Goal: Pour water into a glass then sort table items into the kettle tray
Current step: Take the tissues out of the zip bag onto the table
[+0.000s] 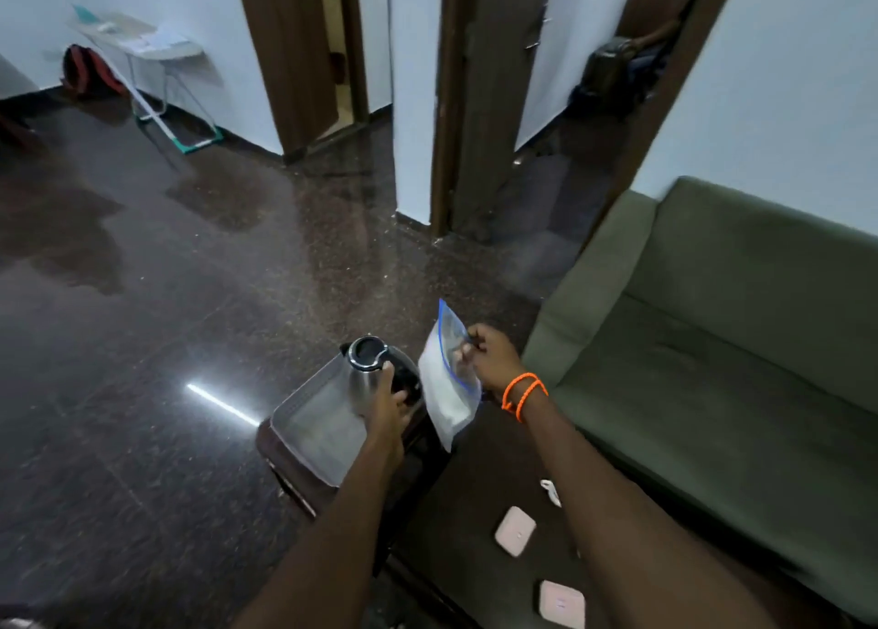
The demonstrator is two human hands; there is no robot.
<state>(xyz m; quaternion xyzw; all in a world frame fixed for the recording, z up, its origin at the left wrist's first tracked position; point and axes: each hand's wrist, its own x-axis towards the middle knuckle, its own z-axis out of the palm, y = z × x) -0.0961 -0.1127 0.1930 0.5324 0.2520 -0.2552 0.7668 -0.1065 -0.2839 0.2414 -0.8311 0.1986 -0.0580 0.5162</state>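
Kettle (363, 376) stands in the tray (304, 426) at the far end of the dark table (456, 524), its lid off or open so the round mouth shows. My left hand (388, 403) is wrapped round its handle side, fingers curled on it. My right hand (489, 355), with orange cords (522, 395) at the wrist, pinches the top edge of a clear zip bag (446, 381), which hangs just beside the kettle, above the table's edge.

To do this step well, I judge the left hand should steady the kettle while the bag is lowered flat into the bare part of the tray, not draped over the mouth.

Two pale pads (515, 531) and a small white thing (551, 490) lie nearer on the table. A green sofa (712, 343) runs along the right; the floor (166, 319) is dark polished stone, with an ironing board (142, 42) by the far wall.
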